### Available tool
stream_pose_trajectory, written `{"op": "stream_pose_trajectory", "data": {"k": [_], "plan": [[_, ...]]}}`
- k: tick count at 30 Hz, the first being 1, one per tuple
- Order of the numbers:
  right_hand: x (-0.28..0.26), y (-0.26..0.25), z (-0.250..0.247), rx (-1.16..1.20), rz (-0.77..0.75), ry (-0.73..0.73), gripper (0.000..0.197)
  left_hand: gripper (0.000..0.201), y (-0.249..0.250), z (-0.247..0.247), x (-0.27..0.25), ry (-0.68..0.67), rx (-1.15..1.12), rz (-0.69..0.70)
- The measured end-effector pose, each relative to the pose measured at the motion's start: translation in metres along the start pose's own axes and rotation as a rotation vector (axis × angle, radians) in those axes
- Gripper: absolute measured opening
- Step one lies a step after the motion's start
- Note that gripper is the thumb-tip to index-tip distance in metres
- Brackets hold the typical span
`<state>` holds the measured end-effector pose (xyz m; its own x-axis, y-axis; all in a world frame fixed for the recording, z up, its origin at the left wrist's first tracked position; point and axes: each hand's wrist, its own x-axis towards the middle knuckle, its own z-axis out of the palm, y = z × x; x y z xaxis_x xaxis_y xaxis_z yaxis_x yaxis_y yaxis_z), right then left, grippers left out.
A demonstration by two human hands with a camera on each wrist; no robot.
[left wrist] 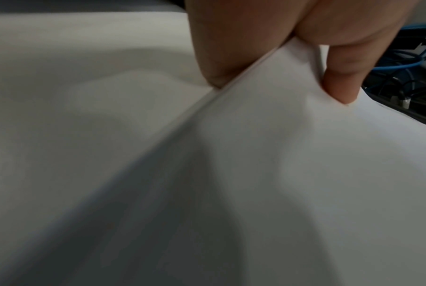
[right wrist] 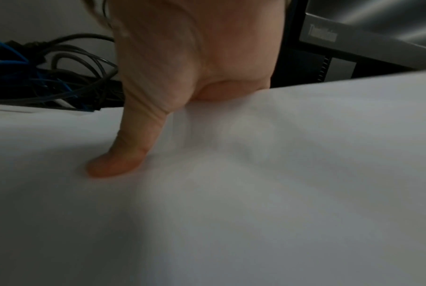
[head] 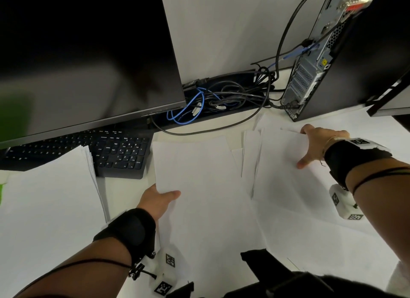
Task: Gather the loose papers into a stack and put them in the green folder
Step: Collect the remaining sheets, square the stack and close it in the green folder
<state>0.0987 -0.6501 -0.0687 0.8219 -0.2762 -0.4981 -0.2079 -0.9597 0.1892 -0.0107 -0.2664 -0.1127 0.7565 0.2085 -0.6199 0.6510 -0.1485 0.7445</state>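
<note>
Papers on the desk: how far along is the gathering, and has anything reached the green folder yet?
Done: one stack sits gathered beside the keyboard. In hand: the left hand pinches a sheet by its near corner, while the right hand grips the far edge of fanned papers. Left: merging these piles and filing them; the green folder shows only at the left edge, apparently without papers in it.

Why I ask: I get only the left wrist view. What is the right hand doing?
Observer: The right hand grips the far edge of a spread of sheets, with its thumb pressed on top.
Operator: Any stack made yet?
Observer: Yes, a stack lies at the left, partly over the keyboard.
Operator: And the green folder?
Observer: Only a green sliver shows at the head view's left edge, beside that stack.
</note>
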Motion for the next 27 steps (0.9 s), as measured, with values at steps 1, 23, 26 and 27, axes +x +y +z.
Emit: {"op": "stream_pose_trajectory", "data": {"k": [1,23,26,27], "plan": [[-0.002,0.0,0.0,-0.028,-0.018,0.031,0.093,0.032,0.001,0.0,-0.001,0.0,-0.001,0.002],[-0.064,-0.112,0.024,0.862,-0.299,0.049,0.037,0.091,0.01,-0.003,-0.002,0.035,-0.082,-0.2],[-0.074,-0.137,0.05,0.838,-0.296,-0.019,0.04,0.069,0.01,-0.003,-0.004,0.005,-0.068,-0.147],[-0.075,-0.141,0.053,0.82,-0.303,-0.021,0.036,0.053,0.01,-0.003,-0.005,-0.004,-0.061,-0.115]]}}
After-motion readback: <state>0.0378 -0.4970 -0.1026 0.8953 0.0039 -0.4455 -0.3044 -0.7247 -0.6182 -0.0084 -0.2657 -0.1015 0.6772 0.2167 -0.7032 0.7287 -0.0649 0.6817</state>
